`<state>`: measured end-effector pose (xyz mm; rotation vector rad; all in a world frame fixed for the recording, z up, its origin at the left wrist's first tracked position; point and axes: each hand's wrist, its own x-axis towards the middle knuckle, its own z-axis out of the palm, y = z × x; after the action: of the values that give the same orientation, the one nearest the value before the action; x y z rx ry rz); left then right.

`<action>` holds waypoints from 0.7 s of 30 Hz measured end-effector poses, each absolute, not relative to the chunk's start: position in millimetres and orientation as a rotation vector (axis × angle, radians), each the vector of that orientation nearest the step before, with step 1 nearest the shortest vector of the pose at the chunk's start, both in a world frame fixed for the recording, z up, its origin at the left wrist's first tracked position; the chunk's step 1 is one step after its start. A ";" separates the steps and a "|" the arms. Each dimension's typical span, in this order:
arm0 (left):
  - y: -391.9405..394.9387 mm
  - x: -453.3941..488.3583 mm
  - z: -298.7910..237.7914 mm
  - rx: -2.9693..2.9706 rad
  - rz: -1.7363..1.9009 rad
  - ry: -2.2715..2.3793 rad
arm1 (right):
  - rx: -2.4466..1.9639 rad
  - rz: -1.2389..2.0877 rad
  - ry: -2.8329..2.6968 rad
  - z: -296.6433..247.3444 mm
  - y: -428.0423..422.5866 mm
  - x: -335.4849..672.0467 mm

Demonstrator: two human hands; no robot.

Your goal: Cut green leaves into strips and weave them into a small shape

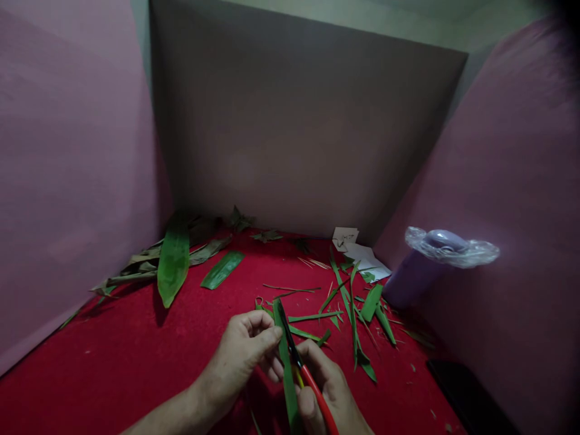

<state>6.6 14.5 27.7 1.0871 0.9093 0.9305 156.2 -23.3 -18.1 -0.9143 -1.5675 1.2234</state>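
Observation:
My left hand [247, 350] pinches the upper part of a long green leaf strip [284, 356] with thumb and fingers closed on it. My right hand [328, 393] is wrapped round red-handled scissors [312, 383]. Their dark blades [286, 329] lie along the strip and point away from me. Both hands are low in the middle of the view, above a red cloth [136, 356].
Cut green strips [356, 314] lie scattered to the right. Broad green and dried leaves [174, 260] are piled at the back left. White paper scraps [357, 251] and a purple cylinder wrapped in plastic [426, 263] stand at the right. Pink and grey panels wall the space.

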 end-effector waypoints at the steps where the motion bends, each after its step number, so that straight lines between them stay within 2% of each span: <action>1: 14.1 6.7 27.9 1.087 0.930 0.908 | -0.905 1.205 -1.563 -18.7 -23.4 155.2; 21: 11.2 9.8 23.0 1.035 0.898 0.869 | -0.887 1.234 -1.438 -26.7 -24.6 150.4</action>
<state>9.8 11.2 23.0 1.0352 0.8689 0.8979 150.4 -24.6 -26.7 -0.8872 -1.4375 1.2340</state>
